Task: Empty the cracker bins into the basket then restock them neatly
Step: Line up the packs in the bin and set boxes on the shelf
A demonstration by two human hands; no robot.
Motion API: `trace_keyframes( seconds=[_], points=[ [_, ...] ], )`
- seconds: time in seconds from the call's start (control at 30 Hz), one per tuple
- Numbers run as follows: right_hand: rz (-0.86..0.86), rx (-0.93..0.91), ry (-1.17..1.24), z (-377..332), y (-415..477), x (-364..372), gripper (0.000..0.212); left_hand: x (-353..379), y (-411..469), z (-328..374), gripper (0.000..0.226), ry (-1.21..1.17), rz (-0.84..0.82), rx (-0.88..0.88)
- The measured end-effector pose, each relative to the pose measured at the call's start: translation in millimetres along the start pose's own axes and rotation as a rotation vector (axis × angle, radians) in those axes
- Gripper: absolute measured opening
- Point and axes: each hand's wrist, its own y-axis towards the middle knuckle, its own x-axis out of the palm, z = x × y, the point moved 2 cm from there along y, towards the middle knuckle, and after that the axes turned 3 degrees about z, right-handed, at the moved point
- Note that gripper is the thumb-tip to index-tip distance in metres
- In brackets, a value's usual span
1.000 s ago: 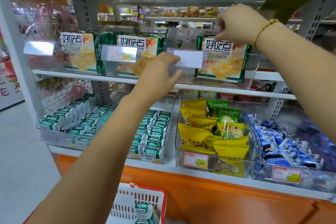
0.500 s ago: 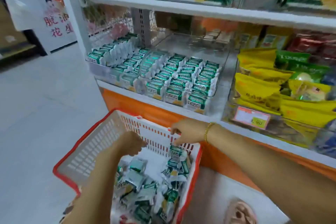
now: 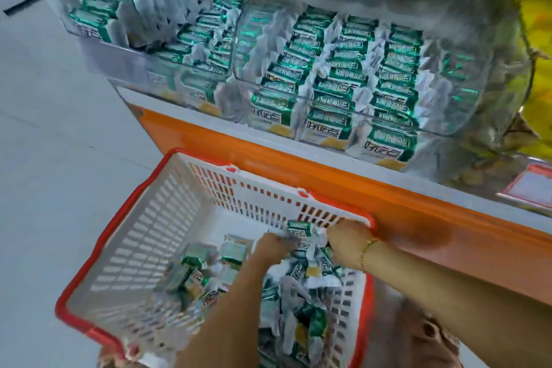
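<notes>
Hands sit deeper in the basket than before, lower centre, and I log left hand and right hand both clutching cracker packets between them, bins stocked across the upper frame.

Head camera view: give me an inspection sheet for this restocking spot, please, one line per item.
Surface: shelf with orange front, bins standing on it.
Job's things: cracker bins filled with rows of green packets; basket below the shelf, loose packets heaped inside.
Clutter: yellow snack bags and a price tag at the right.
Grips: left grip and right grip both in the basket, seemingly pinching loose packets by its far wall.
Cables: nothing seen.
Surroundings: pale floor.
</notes>
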Motion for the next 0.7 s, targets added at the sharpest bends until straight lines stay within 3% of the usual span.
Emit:
trace_keyframes(
  seconds=[0.03,0.07,0.13,0.23,0.33,0.6,0.7],
  points=[
    [0.017,0.005,0.027,0.4,2.6,2.8,0.010,4.8,1.9,3.0,0.039,-0.008,-0.028,-0.012],
    [0.012,0.012,0.039,0.6,5.1,6.8,0.013,9.6,4.0,6.9,0.040,-0.018,-0.070,-0.015],
    [-0.002,-0.008,0.063,-3.2,8.5,11.4,0.039,19.3,9.0,12.1,0.041,-0.070,-0.111,-0.031],
    [0.006,0.049,0.148,-9.3,13.9,16.1,0.041,20.7,7.8,10.2,0.029,-0.149,-0.214,-0.116],
    [-0.020,0.149,0.367,-15.0,17.5,21.1,0.054,21.4,16.7,3.1,0.033,-0.191,-0.258,-0.164],
    [0.037,0.236,0.586,-18.8,9.0,16.8,0.078,4.0,22.6,-15.7,0.016,-0.402,-0.254,-0.201],
    [0.101,0.267,0.684,-23.0,1.6,11.3,0.077,-16.2,18.8,-17.4,0.030,-0.479,-0.259,-0.114]
  ],
)
